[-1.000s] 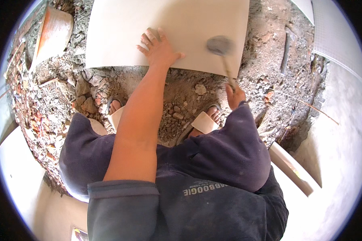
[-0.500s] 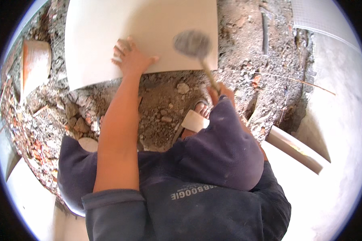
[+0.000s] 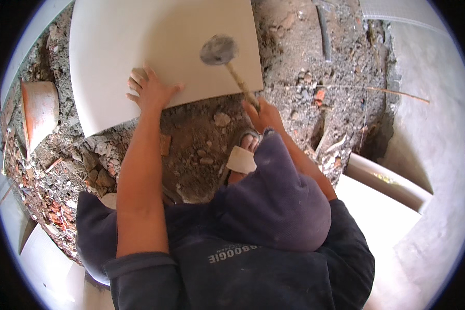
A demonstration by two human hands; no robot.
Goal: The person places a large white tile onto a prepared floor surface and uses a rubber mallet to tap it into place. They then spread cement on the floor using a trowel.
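A large cream tile (image 3: 191, 20) lies on the rubble in front of me. My left hand (image 3: 154, 92) rests flat on its near edge, fingers spread. My right hand (image 3: 262, 111) is closed round the wooden handle of a mallet (image 3: 219, 50) with a dark, rounded head. The head is over the right part of the tile, slightly blurred; whether it touches the surface I cannot tell. Its handle slants down to the right, across the tile's near right corner.
Loose earth and broken rubble (image 3: 191, 150) surround my sandalled foot (image 3: 245, 150). A worn reddish-white container (image 3: 40, 111) stands at the left. A taut string (image 3: 341, 87) and thin stick (image 3: 400, 95) cross on the right, near a dark pipe piece (image 3: 323, 33). Pale panels (image 3: 380, 204) lie lower right.
The whole view has shifted, so the tile and both hands appear further left. My right hand still grips the mallet, whose head is less blurred. My left hand stays on the tile.
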